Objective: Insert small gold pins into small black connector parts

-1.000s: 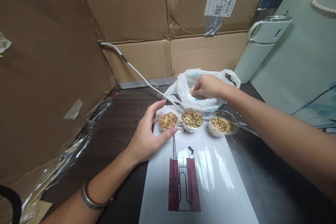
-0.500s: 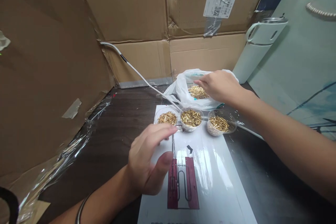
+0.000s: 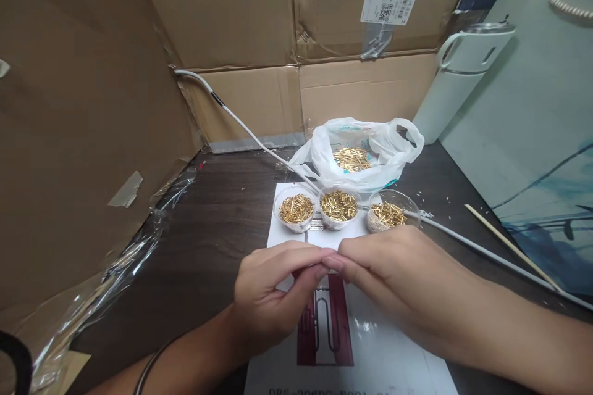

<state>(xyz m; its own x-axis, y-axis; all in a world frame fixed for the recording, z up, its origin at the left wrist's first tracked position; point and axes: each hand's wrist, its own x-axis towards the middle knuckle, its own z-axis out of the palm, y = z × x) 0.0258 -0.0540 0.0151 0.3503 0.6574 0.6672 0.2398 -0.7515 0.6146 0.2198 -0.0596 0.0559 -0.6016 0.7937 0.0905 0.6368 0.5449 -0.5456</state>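
My left hand [image 3: 275, 287] and my right hand [image 3: 393, 278] meet fingertip to fingertip above the white box lid or board [image 3: 384, 345]. Both are closed in a pinch; whatever lies between the fingers is too small or hidden to make out. Just beyond them stand three clear round cups with small gold metal pieces: a left cup [image 3: 296, 210], a middle cup [image 3: 339, 207] and a right cup [image 3: 389, 213]. Behind the cups, a white plastic bag [image 3: 319, 157] lies open, holding longer gold pins [image 3: 352, 159].
A white cable [image 3: 250, 136] runs across the dark table behind the cups. Cardboard walls [image 3: 250, 105] rise at the left and back. To the right stand a pale tumbler [image 3: 445, 99], a large paper bag [image 3: 532, 105] and a thin wooden stick [image 3: 509, 244].
My right hand has come back from over the plastic bag to meet the left. My left thumb and fingers, apart before, have closed together. The view has shifted slightly.
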